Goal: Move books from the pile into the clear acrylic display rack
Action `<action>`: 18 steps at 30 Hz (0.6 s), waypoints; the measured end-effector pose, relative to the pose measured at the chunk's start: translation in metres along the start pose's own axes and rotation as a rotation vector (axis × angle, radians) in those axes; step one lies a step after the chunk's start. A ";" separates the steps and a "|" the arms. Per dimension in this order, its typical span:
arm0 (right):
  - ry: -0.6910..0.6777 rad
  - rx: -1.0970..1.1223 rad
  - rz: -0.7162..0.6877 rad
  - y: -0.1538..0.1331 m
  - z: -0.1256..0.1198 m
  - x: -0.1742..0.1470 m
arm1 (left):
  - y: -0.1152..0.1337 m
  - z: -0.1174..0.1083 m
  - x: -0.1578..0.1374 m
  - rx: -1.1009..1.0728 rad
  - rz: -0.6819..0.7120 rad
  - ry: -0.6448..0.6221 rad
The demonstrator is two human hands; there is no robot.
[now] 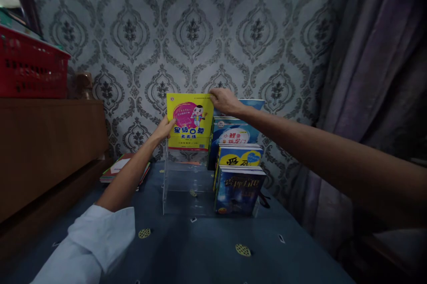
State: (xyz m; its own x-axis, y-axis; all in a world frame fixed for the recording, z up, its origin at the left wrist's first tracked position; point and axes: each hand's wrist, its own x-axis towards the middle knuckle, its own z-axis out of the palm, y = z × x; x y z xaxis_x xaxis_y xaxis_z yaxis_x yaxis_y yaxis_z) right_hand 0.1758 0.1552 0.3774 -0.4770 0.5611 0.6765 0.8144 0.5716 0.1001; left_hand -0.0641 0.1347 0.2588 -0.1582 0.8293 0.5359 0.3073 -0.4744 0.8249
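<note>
A yellow workbook [190, 122] with a pink circle and a cartoon child on its cover stands upright at the back left of a clear stepped book rack [188, 202]. My left hand [163, 129] grips the workbook's left edge, thumb on the cover. At its top right corner, my right hand [225, 101] has its fingers closed on the edge. On the rack's right side, books rise in tiers: a dark blue book [238, 193] in front, a yellow-and-blue book [238, 156] behind it, then a blue book [235, 137] with a red-lettered label.
Books lie stacked [120, 166] on the blue patterned tablecloth [193, 248] at the left. A wooden cabinet [50, 142] bears a red plastic basket [33, 68]. Patterned wallpaper is behind the rack, and a purple-grey curtain [353, 75] hangs at the right.
</note>
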 end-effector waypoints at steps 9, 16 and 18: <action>-0.010 0.028 -0.043 0.002 -0.006 0.001 | -0.002 -0.003 -0.005 -0.018 -0.036 0.003; 0.009 0.066 -0.042 0.003 -0.007 -0.002 | -0.004 -0.002 -0.006 -0.028 -0.042 0.015; 0.006 0.070 -0.046 0.003 -0.006 -0.001 | -0.004 -0.002 -0.005 -0.027 -0.045 0.017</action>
State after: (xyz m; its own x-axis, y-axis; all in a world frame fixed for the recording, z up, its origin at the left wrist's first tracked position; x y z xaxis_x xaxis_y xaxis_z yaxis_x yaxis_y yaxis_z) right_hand 0.1810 0.1524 0.3812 -0.5108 0.5297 0.6771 0.7665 0.6373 0.0796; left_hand -0.0667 0.1318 0.2526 -0.1877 0.8450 0.5008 0.2737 -0.4446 0.8529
